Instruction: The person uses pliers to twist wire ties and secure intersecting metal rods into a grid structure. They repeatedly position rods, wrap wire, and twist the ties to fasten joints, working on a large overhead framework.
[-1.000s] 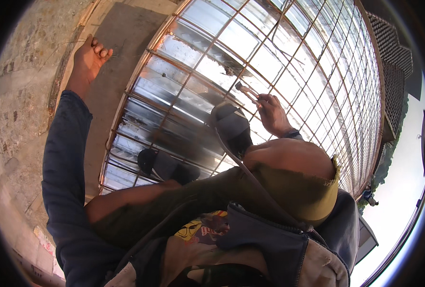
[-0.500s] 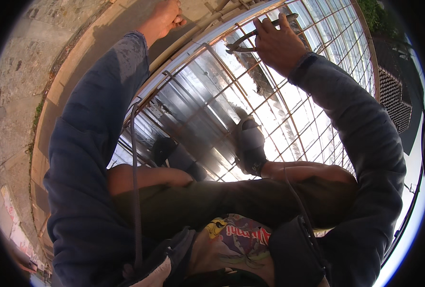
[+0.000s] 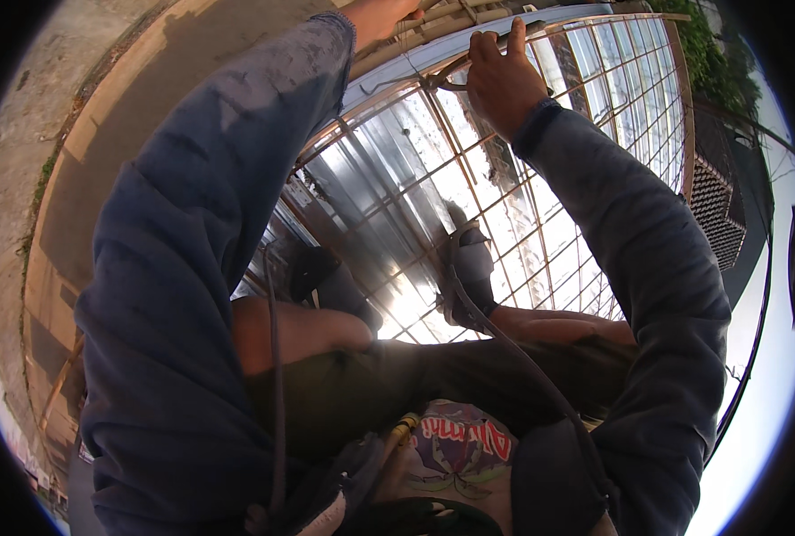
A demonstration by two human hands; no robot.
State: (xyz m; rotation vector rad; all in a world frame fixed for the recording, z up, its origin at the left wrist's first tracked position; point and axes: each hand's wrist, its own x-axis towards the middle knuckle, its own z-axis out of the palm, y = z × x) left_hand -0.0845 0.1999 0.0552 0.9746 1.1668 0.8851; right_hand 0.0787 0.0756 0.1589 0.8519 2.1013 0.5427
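My right hand (image 3: 504, 85) is closed round the handles of a pair of pincers (image 3: 451, 77). Its index finger is stretched out along one handle. The pincers' jaws meet the outer bar of a steel rebar mesh (image 3: 433, 183), near a bent bar end. Past that edge, at the top of the picture, is my left hand (image 3: 378, 18), partly cut off by the rim. Its fingers look pinched together, and a thin wire (image 3: 403, 40) shows just below them. Whether the fingers hold that wire is too small to tell.
Shiny corrugated metal sheets (image 3: 348, 174) lie beneath the mesh, with my feet in sandals (image 3: 471, 268) on top. Beyond the edge, a paved strip (image 3: 138, 134) runs far below on the left. A tiled roof (image 3: 717, 214), a tree and dark cables are at the right.
My left hand has moved right and farther out, toward the pincers. My right hand has shifted slightly left, bringing the pincers' jaws to the mesh's outer bar. The view has turned a little.
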